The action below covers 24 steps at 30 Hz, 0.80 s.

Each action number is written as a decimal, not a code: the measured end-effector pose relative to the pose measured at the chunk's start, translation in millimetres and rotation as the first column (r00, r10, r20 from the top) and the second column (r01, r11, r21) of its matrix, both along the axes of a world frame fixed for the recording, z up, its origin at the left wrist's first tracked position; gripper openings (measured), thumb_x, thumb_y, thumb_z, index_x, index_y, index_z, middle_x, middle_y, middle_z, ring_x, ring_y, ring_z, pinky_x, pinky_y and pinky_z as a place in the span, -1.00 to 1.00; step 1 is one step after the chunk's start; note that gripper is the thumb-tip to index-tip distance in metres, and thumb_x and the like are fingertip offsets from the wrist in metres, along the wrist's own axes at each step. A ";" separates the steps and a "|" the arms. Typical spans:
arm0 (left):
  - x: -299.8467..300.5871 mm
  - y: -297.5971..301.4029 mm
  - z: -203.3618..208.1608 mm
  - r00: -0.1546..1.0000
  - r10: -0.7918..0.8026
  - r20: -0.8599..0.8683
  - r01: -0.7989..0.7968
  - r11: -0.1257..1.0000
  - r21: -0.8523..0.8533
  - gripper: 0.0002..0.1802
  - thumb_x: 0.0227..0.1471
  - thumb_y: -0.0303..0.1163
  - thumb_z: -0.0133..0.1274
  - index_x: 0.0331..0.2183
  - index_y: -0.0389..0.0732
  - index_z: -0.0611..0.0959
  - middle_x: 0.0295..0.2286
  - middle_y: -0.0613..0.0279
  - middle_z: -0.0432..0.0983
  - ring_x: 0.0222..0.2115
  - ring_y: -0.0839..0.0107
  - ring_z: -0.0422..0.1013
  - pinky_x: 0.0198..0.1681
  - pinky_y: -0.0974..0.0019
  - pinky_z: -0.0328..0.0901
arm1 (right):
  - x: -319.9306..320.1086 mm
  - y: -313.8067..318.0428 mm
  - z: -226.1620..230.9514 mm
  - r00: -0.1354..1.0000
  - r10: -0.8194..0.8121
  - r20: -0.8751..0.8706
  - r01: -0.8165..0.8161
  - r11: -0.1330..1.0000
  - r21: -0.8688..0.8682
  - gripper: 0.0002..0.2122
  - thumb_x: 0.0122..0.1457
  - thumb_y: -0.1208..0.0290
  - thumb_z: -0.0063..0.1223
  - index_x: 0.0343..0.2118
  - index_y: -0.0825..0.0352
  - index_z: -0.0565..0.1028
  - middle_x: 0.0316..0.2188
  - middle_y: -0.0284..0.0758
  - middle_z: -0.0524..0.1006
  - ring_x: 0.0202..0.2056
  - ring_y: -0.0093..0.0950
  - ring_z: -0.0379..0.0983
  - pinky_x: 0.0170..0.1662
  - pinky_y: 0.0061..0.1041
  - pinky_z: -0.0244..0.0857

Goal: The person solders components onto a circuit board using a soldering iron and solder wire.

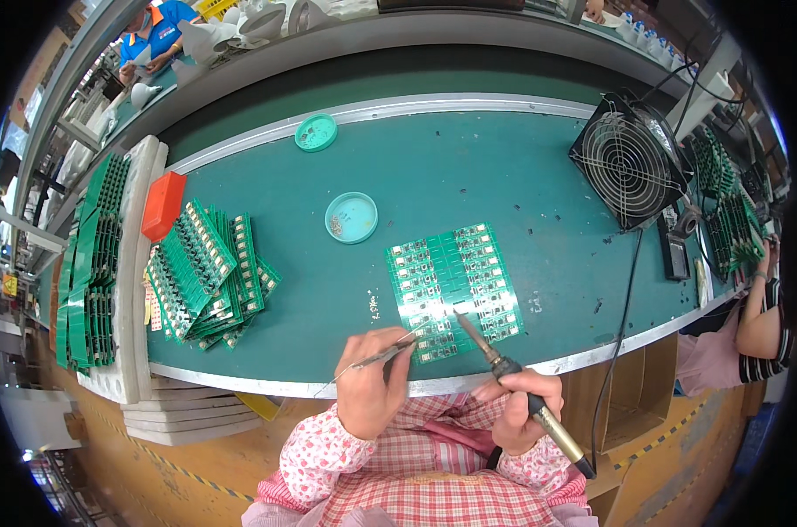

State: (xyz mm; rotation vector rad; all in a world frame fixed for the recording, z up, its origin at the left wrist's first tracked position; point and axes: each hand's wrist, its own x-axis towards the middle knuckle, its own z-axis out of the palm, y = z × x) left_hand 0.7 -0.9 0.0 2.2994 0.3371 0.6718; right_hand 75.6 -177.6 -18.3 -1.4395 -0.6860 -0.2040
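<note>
A green circuit board panel (454, 272) with rows of small components lies flat near the table's front edge. My left hand (369, 378) is closed on a pair of metal tweezers (382, 355), whose tips reach the panel's near left part. In my right hand (523, 406) is a soldering iron (504, 364), its handle slanting back toward me. The iron's tip is at or just above the panel, near its lower middle; whether it touches I cannot tell. Any part between the tweezer tips is too small to make out.
A pile of circuit board panels (207, 272) lies at left beside a red box (163, 206). White foam (135, 263) bears upright boards. Two round dishes, one pale blue (352, 218), one green (316, 133), stand behind. A black fan (628, 158) and the iron's cord (622, 338) are right.
</note>
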 end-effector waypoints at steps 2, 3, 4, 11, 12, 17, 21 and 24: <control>0.2 0.2 -0.3 1.000 -0.001 0.003 0.001 1.000 0.000 -0.77 -0.02 -0.66 0.16 -0.24 -0.30 0.60 -0.30 0.07 0.60 -0.31 0.14 0.50 -0.22 0.22 0.37 | -0.3 4.3 0.5 0.996 0.059 0.069 -0.065 0.993 0.097 -0.84 0.27 0.42 0.01 -0.28 0.45 0.45 -0.60 -0.24 0.62 -0.60 -0.44 0.59 -0.53 -0.52 0.46; 0.4 0.2 -0.6 1.000 0.000 0.007 0.000 1.000 0.005 -0.77 -0.02 -0.66 0.16 -0.24 -0.29 0.60 -0.30 0.07 0.60 -0.31 0.14 0.50 -0.22 0.22 0.37 | 0.8 3.6 -0.9 0.992 0.095 0.080 -0.103 0.990 0.101 -0.85 0.26 0.44 0.02 -0.29 0.47 0.44 -0.58 -0.21 0.63 -0.59 -0.42 0.61 -0.53 -0.51 0.49; 0.5 0.2 -0.6 1.000 0.001 0.012 -0.001 1.000 0.009 -0.77 -0.03 -0.66 0.17 -0.24 -0.29 0.60 -0.30 0.08 0.60 -0.31 0.14 0.50 -0.22 0.21 0.37 | 0.9 4.4 -0.4 0.992 0.097 0.081 -0.105 0.989 0.101 -0.85 0.26 0.44 0.02 -0.29 0.47 0.44 -0.58 -0.21 0.63 -0.59 -0.42 0.61 -0.53 -0.51 0.49; 0.0 -0.8 -1.4 1.000 0.013 0.004 -0.013 1.000 0.014 -0.76 -0.04 -0.65 0.19 -0.25 -0.28 0.61 -0.30 0.08 0.60 -0.30 0.13 0.50 -0.22 0.22 0.37 | 2.5 5.2 0.0 0.982 0.146 0.120 -0.155 0.985 0.075 -0.86 0.24 0.47 0.05 -0.27 0.46 0.45 -0.58 -0.22 0.63 -0.62 -0.46 0.58 -0.58 -0.55 0.42; -0.1 -0.8 -1.3 1.000 0.012 0.004 -0.012 1.000 0.017 -0.76 -0.04 -0.65 0.19 -0.25 -0.28 0.61 -0.30 0.08 0.60 -0.30 0.13 0.50 -0.22 0.22 0.37 | 3.0 5.5 -0.1 0.980 0.149 0.131 -0.159 0.984 0.074 -0.86 0.24 0.46 0.05 -0.26 0.46 0.45 -0.58 -0.22 0.63 -0.62 -0.47 0.57 -0.59 -0.56 0.41; -0.5 0.3 -1.6 1.000 0.000 0.009 -0.001 1.000 0.023 -0.75 -0.04 -0.65 0.19 -0.24 -0.28 0.60 -0.30 0.08 0.60 -0.30 0.13 0.50 -0.22 0.22 0.37 | 2.6 4.5 -0.2 0.980 0.161 0.121 -0.169 0.984 0.054 -0.86 0.25 0.45 0.05 -0.26 0.44 0.46 -0.58 -0.25 0.63 -0.63 -0.48 0.56 -0.60 -0.57 0.38; -0.3 0.1 -2.0 1.000 0.002 0.011 -0.002 1.000 0.019 -0.74 -0.05 -0.66 0.18 -0.24 -0.28 0.59 -0.30 0.08 0.60 -0.30 0.12 0.50 -0.22 0.21 0.37 | 0.7 7.1 1.1 0.984 0.142 0.104 -0.147 0.988 0.051 -0.86 0.25 0.43 0.05 -0.26 0.42 0.47 -0.61 -0.28 0.62 -0.65 -0.50 0.54 -0.62 -0.57 0.35; 0.2 -0.2 -2.8 1.000 0.006 0.018 -0.007 1.000 0.021 -0.73 -0.05 -0.67 0.18 -0.24 -0.28 0.59 -0.30 0.08 0.60 -0.31 0.12 0.50 -0.22 0.21 0.37 | 2.3 1.6 -1.7 0.987 0.132 0.094 -0.132 0.991 -0.008 -0.87 0.25 0.42 0.05 -0.29 0.40 0.49 -0.64 -0.32 0.60 -0.65 -0.50 0.53 -0.61 -0.56 0.35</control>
